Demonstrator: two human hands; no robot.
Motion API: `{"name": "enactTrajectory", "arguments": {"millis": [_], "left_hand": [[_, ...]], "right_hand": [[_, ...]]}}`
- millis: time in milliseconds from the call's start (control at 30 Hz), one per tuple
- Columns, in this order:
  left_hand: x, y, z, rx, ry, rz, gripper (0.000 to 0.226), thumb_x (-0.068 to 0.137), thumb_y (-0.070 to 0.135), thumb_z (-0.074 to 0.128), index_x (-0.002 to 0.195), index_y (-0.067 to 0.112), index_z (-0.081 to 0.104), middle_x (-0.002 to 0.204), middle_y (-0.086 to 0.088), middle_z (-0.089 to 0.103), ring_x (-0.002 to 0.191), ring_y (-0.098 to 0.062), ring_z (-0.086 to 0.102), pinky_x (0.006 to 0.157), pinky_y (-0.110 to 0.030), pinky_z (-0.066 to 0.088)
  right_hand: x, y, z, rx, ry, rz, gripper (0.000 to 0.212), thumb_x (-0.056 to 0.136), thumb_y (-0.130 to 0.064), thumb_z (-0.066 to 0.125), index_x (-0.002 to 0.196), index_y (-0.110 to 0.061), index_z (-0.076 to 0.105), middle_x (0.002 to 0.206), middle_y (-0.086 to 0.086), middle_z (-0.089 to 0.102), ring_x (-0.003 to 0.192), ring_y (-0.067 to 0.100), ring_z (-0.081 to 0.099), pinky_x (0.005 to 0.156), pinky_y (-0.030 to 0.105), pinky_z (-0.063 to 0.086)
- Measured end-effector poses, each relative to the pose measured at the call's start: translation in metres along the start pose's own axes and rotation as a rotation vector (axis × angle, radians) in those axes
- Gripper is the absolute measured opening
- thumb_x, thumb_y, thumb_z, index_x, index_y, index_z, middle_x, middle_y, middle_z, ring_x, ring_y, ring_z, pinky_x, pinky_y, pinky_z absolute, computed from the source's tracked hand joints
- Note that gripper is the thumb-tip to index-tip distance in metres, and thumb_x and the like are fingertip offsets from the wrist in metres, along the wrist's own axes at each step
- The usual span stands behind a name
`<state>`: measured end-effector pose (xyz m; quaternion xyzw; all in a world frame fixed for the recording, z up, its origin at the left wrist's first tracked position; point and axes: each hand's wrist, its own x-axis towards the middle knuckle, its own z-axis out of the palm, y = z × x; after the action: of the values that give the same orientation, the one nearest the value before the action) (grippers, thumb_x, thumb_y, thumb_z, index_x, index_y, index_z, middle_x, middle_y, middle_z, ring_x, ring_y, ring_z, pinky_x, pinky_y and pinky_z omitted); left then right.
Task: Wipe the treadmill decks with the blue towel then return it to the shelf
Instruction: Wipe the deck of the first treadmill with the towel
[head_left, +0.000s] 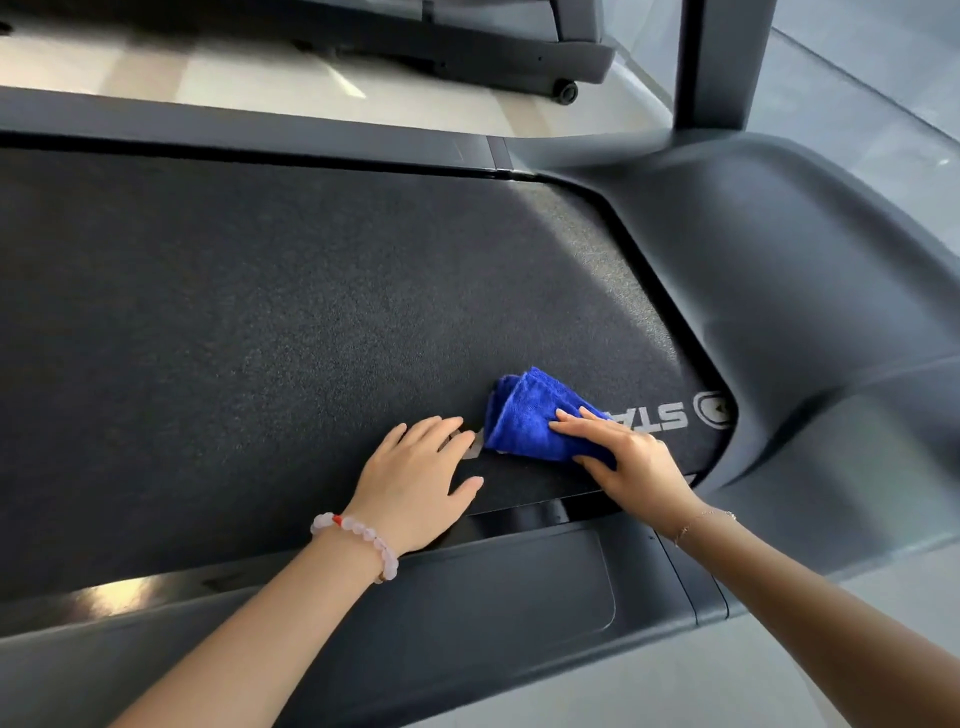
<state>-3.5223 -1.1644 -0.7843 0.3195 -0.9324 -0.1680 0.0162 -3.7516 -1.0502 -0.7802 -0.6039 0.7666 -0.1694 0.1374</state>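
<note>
The treadmill deck (270, 312) is a dark textured belt that fills the middle of the head view. A folded blue towel (524, 415) lies on the belt near its right end, partly over white lettering. My right hand (623, 457) presses on the towel with straight fingers on top and the thumb along its near edge. My left hand (415, 478) rests flat on the belt just left of the towel, fingers straight, close to the near side rail. No shelf is in view.
A dark motor cover (810, 291) rises at the belt's right end, with an upright post (722, 67) behind it. Side rails (493, 587) run along both long edges. A second treadmill's base (467, 47) with a wheel stands across pale floor beyond.
</note>
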Motion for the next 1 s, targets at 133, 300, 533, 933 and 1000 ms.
{"name": "enactTrajectory", "arguments": {"millis": [133, 300, 533, 933, 1000], "left_hand": [[-0.007, -0.001, 0.000, 0.003, 0.007, 0.004, 0.055, 0.095, 0.048, 0.035, 0.144, 0.024, 0.029, 0.152, 0.008, 0.022, 0.140, -0.011, 0.014, 0.113, -0.032, 0.010], [-0.018, -0.007, -0.001, -0.010, 0.018, 0.010, 0.053, 0.095, 0.046, 0.038, 0.142, 0.022, 0.033, 0.151, 0.007, 0.024, 0.140, -0.012, 0.016, 0.113, -0.033, 0.011], [-0.028, -0.008, -0.002, -0.006, 0.023, 0.008, 0.054, 0.095, 0.045, 0.039, 0.143, 0.021, 0.033, 0.152, 0.006, 0.025, 0.140, -0.013, 0.017, 0.113, -0.032, 0.011], [-0.064, -0.049, -0.018, 0.043, -0.007, -0.105, 0.054, 0.096, 0.046, 0.034, 0.145, 0.022, 0.027, 0.153, 0.006, 0.022, 0.140, -0.012, 0.014, 0.114, -0.031, 0.012], [-0.070, -0.056, -0.021, 0.039, -0.004, -0.117, 0.054, 0.096, 0.046, 0.035, 0.144, 0.021, 0.029, 0.152, 0.005, 0.023, 0.140, -0.013, 0.015, 0.114, -0.032, 0.013]], "right_hand": [[-0.001, 0.002, 0.003, -0.012, 0.020, -0.019, 0.046, 0.086, -0.010, 0.063, 0.123, -0.037, 0.057, 0.131, -0.030, 0.045, 0.128, -0.009, 0.034, 0.099, 0.010, 0.030], [-0.004, 0.000, 0.006, -0.001, 0.057, -0.023, 0.046, 0.084, -0.010, 0.065, 0.121, -0.037, 0.058, 0.131, -0.028, 0.048, 0.128, -0.007, 0.036, 0.101, 0.016, 0.034], [-0.034, -0.002, 0.005, -0.005, 0.008, -0.079, 0.048, 0.083, -0.007, 0.066, 0.120, -0.037, 0.060, 0.129, -0.031, 0.048, 0.127, -0.011, 0.035, 0.099, 0.013, 0.035], [-0.033, -0.017, 0.004, -0.060, 0.007, -0.055, 0.043, 0.085, -0.007, 0.064, 0.119, -0.035, 0.062, 0.126, -0.033, 0.045, 0.125, -0.007, 0.036, 0.091, 0.023, 0.045], [-0.032, -0.025, 0.007, -0.051, -0.010, -0.077, 0.043, 0.086, -0.008, 0.063, 0.119, -0.035, 0.062, 0.127, -0.033, 0.045, 0.126, -0.008, 0.035, 0.091, 0.026, 0.047]]}}
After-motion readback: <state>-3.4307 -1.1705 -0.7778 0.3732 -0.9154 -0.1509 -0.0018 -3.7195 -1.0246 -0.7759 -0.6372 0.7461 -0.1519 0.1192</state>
